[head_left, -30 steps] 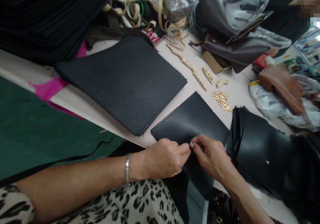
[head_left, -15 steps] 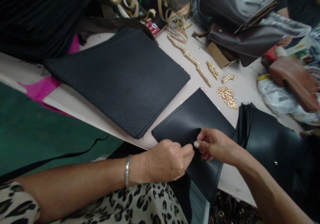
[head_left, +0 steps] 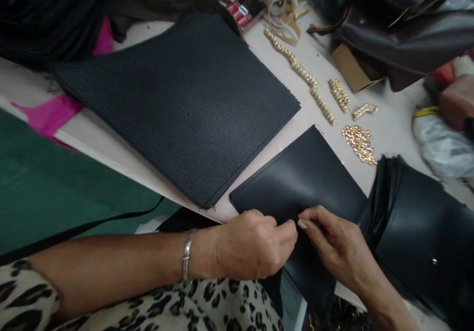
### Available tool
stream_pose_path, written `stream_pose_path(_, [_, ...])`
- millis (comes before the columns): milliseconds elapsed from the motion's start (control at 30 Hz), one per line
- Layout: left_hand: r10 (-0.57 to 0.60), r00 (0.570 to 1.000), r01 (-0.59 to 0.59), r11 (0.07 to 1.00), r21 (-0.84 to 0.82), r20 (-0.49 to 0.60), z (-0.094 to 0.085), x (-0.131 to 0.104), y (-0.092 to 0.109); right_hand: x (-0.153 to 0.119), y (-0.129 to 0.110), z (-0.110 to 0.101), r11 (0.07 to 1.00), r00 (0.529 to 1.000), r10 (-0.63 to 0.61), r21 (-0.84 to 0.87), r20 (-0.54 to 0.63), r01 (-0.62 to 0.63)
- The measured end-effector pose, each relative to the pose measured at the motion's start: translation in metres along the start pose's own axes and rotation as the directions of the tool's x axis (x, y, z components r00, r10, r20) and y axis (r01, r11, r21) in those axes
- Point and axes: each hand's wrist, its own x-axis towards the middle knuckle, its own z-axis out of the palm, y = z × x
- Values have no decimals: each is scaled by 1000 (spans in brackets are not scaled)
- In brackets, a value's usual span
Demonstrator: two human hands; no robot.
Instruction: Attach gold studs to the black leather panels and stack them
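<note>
Smooth black panel (head_left: pixel 318 168), 1, is the landmark; lies on pale table (head_left: pixel 400 128), near end seems to lap over the table's front edge. Left hand (head_left: pixel 259 244), at the panel's near left side: fingers curled in, thumb and index pinched. Right hand (head_left: pixel 333 242), over the panel's near right part: thumb and index pinched, fingertips just beside the left hand's. Cannot tell what, if anything, either pinch grips; too small.

Counts around the panel: grainy black stack (head_left: pixel 185 104), 1, left of it, sheet number not countable. Folded black stack (head_left: pixel 418 212), 1, right of it, layers not countable, one small shiny stud (head_left: pixel 434 261) on top. Gold rows, 3, beyond it: long row (head_left: pixel 310 80), short row (head_left: pixel 338 95), curved row (head_left: pixel 366 110). Loose gold pile (head_left: pixel 359 144), 1, near its far right edge, too many pieces to count. Cardboard piece (head_left: pixel 348 67), 1, farther beyond the panel.

Edges and room: narrow bare strip between panel and grainy stack, not touching. Panel's right side meets the folded stack; touching or overlapping, cannot tell. Slim bare gap from panel to gold pile. Widest bare tabletop: beyond and right of the panel, past the pile.
</note>
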Motion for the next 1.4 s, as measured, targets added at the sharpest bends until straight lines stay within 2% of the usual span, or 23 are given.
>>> stream_pose_path(433, [-9,999,9,1000,-12,-44,2,-1,1,6,-1,-7,984,985,123,117,117,-137])
stream_pose_path(633, [-5,998,4,1000,-20,-67,1,-2,0,5,-2,-8,998,991,53,35,122,-58])
stream_pose_path(867, [3,994,-1,1000,14,-108,-2,-1,-1,-1,3,-6,998,997,-10,56,82,5])
stream_pose_path(1100, [-4,992,5,1000,7,-122,1,-2,-1,9,-6,-11,992,980,111,47,164,-120])
stream_pose_path(1200, [-9,990,9,1000,4,-138,2,-3,-1,12,-6,-15,987,970,116,85,214,-137])
stream_pose_path(1400, [-10,989,10,1000,-1,-150,2,-2,-1,8,-4,-13,985,967,159,33,197,-169])
